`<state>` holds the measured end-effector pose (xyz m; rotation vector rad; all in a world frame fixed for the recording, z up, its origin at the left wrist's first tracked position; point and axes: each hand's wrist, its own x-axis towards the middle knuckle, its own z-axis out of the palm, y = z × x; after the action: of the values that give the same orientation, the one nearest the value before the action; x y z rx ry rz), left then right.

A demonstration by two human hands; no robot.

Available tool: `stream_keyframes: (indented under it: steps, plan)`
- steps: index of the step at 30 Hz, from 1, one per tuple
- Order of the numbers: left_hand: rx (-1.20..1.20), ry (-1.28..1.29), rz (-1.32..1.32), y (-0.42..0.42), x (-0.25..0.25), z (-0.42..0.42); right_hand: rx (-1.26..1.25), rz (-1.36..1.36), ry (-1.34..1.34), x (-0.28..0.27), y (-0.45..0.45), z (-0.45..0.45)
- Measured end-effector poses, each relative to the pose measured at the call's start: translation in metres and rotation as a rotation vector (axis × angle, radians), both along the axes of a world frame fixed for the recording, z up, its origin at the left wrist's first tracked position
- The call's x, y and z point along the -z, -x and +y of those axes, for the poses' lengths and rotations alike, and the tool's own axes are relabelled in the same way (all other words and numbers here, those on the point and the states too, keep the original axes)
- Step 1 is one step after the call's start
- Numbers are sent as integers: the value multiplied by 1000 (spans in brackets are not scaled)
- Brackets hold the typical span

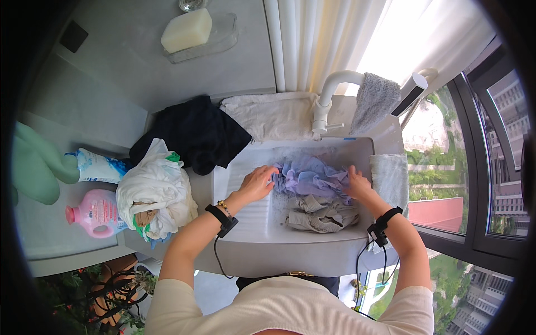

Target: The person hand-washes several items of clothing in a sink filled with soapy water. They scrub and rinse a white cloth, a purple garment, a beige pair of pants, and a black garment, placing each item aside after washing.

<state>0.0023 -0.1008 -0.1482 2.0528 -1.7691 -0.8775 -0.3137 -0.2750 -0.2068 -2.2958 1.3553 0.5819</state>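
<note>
Before me is a white laundry sink [368, 146] with a ribbed washboard slope on its left and soapy suds in the basin. A wet, crumpled blue-purple garment [310, 173] lies in the basin between my hands. My left hand [259, 182] touches the garment's left end with curled fingers. At its right end is my right hand [357, 182], fingers on the cloth. Whether either hand grips it firmly is hard to tell. Nearer me in the basin rests a bunched grey-beige garment [322, 215]. The white faucet [322, 113] rises behind the basin, with a grey cloth [377, 98] draped over its spout.
Left of the sink are a black garment [188, 134], a heap of white clothes [155, 192], a pink detergent bottle [98, 213] and a blue-white pouch [98, 166]. A soap block [187, 30] sits in a clear dish; folded towels [272, 115] line the back rim. Windows stand right.
</note>
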Motion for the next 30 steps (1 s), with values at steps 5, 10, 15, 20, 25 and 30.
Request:
stream_keyframes:
  steps: [5,10,15,20,25,30]
  plan:
    - [189,-28,-139,47,92,-24,-466,12,89,74,-28,31]
    - [159,-445,-211,67,108,-64,-440,173,-119,76,-57,21]
    - [-334,-271,119,58,111,-86,-306,86,-348,40,-76,0]
    - [-207,-219,907,66,63,-82,-33,-180,-212,-7,-70,-1]
    - [106,192,1020,73,-60,-86,-241,-1052,-366,-67,-73,-1]
    - [-34,646,730,61,-112,-76,37,-905,-431,-180,-69,10]
